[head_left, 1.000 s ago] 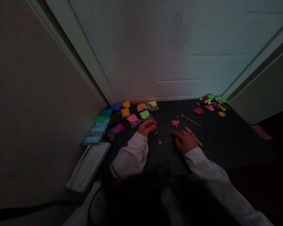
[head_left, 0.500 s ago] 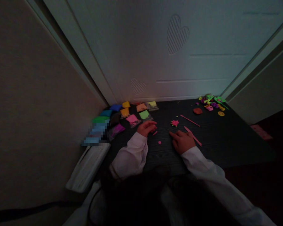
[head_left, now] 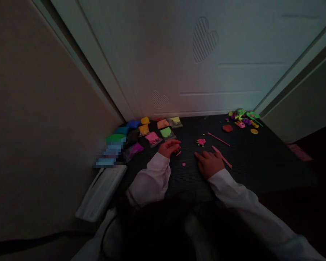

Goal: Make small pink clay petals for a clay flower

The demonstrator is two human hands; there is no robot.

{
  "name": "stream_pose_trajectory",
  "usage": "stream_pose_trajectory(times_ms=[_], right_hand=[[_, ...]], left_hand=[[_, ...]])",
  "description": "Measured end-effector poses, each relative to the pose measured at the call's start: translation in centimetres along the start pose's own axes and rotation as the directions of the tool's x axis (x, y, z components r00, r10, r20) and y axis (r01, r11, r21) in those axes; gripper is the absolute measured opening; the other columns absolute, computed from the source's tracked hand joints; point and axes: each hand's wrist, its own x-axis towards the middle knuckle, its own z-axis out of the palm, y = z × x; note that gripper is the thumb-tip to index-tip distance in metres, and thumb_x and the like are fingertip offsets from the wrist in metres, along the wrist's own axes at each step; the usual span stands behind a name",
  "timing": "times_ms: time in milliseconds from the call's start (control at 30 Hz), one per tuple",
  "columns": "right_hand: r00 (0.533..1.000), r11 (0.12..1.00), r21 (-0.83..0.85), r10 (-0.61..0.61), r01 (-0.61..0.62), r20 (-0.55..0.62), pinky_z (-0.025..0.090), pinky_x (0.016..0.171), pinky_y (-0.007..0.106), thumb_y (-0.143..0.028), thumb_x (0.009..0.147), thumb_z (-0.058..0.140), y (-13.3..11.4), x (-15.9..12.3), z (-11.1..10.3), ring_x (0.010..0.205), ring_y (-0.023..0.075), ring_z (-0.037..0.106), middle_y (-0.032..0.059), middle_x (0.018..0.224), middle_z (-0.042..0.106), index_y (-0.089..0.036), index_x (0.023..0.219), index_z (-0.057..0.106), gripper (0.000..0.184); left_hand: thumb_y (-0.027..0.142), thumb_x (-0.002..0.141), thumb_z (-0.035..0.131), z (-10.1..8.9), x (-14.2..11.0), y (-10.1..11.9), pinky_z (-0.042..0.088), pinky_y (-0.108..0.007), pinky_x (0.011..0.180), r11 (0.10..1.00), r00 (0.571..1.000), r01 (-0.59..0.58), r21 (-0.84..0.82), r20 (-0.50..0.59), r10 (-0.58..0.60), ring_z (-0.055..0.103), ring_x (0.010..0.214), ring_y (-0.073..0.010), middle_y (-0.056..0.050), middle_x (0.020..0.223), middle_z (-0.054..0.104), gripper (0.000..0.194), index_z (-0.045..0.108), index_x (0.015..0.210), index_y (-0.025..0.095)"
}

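Note:
My left hand (head_left: pixel 168 148) rests on the dark tabletop (head_left: pixel 163 174), its fingers loosely bent with a small gap between thumb and fingertips. No held object can be made out there in the dim light. Just below those fingertips lies a short pink strip of clay (head_left: pixel 178 153). A small flat pink disc (head_left: pixel 184 164) sits between my hands. My right hand (head_left: pixel 209 162) lies palm down, index finger stretched out and touching the table, the others bent. Beyond it stands a pink clay cluster with green bits (head_left: pixel 201 142). A pink modelling knife (head_left: pixel 222 157) lies against its right side.
Bags of coloured clay (head_left: pixel 153 139) crowd the back left. A thin pink stick tool (head_left: pixel 218 139) lies behind the knife. At the back right are a red lump (head_left: pixel 227 128), a yellow disc (head_left: pixel 254 131) and colourful clay figures (head_left: pixel 241 116). A white case (head_left: pixel 101 194) stands left, a white door (head_left: pixel 157 54) behind.

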Motion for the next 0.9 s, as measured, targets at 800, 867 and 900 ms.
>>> stream_pose_trajectory(times_ms=[800, 867, 900], right_hand=[[0.999, 1.0, -0.003, -0.015, 0.015, 0.03, 0.02, 0.067, 0.035, -0.028, 0.073, 0.033, -0.26, 0.06, -0.57, 0.079, 0.0207, 0.044, 0.0057, 0.087, 0.051, -0.024, 0.108, 0.041, 0.036], [0.999, 1.0, -0.008, -0.018, 0.018, 0.027, 0.02, 0.067, 0.035, -0.028, 0.074, 0.033, -0.24, 0.09, -0.56, 0.079, 0.0204, 0.044, 0.0054, 0.086, 0.051, -0.025, 0.108, 0.041, 0.035], [0.999, 1.0, -0.01, -0.018, 0.018, 0.029, 0.02, 0.067, 0.035, -0.028, 0.074, 0.033, -0.24, 0.12, -0.58, 0.079, 0.0203, 0.044, 0.0054, 0.087, 0.051, -0.025, 0.108, 0.041, 0.035]], left_hand=[[0.025, 0.058, 0.056, 0.28, -0.05, 0.0, 0.036, -0.02, 0.049, 1.0, 0.999, 0.023, 0.011, -0.029, -0.022, 0.047, 0.048, -0.0055, 0.001, 0.057, 0.056, 0.022, 0.056, 0.077, 0.014], [0.025, 0.058, 0.056, 0.24, -0.05, -0.04, 0.036, -0.02, 0.049, 1.0, 0.999, 0.017, 0.012, -0.029, -0.017, 0.047, 0.048, -0.0054, 0.001, 0.058, 0.056, 0.023, 0.056, 0.078, 0.014], [0.025, 0.058, 0.056, 0.23, -0.06, -0.05, 0.036, -0.02, 0.049, 1.0, 0.999, 0.015, 0.012, -0.032, -0.014, 0.047, 0.048, -0.0054, 0.001, 0.058, 0.056, 0.023, 0.055, 0.078, 0.013]])
